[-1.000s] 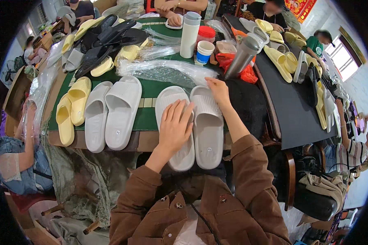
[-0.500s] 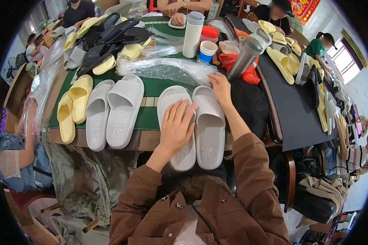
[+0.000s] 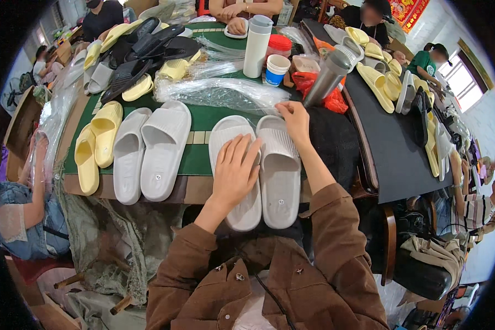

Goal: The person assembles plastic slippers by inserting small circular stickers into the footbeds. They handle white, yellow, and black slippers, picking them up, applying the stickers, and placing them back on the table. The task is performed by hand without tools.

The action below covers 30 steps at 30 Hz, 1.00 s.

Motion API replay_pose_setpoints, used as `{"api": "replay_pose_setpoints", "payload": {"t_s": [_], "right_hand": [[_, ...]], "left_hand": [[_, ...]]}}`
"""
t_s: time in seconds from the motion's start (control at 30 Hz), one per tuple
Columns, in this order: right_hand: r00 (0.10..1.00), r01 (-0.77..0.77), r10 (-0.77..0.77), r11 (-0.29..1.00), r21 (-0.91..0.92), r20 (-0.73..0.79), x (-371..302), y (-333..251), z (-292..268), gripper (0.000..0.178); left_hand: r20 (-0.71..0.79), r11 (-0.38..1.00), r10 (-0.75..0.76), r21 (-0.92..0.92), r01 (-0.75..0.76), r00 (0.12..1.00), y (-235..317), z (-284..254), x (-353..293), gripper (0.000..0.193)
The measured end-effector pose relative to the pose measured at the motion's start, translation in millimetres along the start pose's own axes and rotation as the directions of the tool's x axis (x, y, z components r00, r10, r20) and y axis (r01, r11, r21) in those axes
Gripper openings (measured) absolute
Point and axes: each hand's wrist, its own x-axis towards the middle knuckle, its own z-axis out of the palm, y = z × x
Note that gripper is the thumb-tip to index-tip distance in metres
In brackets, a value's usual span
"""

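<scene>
Two light grey slide slippers lie side by side at the table's front edge, their heels overhanging it. My left hand [image 3: 236, 175] rests with fingers stretched out across the left slipper [image 3: 245, 212], covering part of its strap. The right slipper [image 3: 281, 192] shows its ribbed strap and bare footbed. Beyond its toe, my right hand [image 3: 295, 121] has thumb and fingertips pinched on the near right end of a stack of clear plastic bags [image 3: 220, 94]. How many bags it grips is hidden.
To the left stand another grey slipper pair [image 3: 165, 159] and a yellow pair [image 3: 105, 135]. Black and yellow slippers [image 3: 148, 49] are heaped behind. A white bottle [image 3: 257, 47], a paper cup [image 3: 276, 70] and a steel tumbler [image 3: 328, 77] stand past the bags. Other people sit around.
My right hand's fingers have drawn together into a pinch at the end of the plastic bags. The left hand stays on the left slipper.
</scene>
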Motion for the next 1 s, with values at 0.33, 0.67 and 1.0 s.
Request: {"api": "replay_pose_setpoints", "payload": {"t_s": [0.33,0.67,1.0], "right_hand": [[0.839,0.523,-0.529,0.848,0.083,0.125,-75.4,-95.7,-42.9,0.013],[0.680,-0.280,-0.354,0.684,0.674,0.642,-151.2,-146.8,-101.1,0.021],[0.765,-0.442,0.067,0.778,0.446,0.641,-157.1,-87.0,-120.9,0.027]], "left_hand": [[0.034,0.660,-0.424,-0.672,0.335,0.905,2.3,-11.7,20.3,0.043],[0.088,0.353,-0.504,-0.887,0.298,0.859,-22.3,-18.4,19.9,0.021],[0.434,0.417,-0.368,-0.714,0.563,0.823,32.9,-62.5,-58.7,0.016]]}}
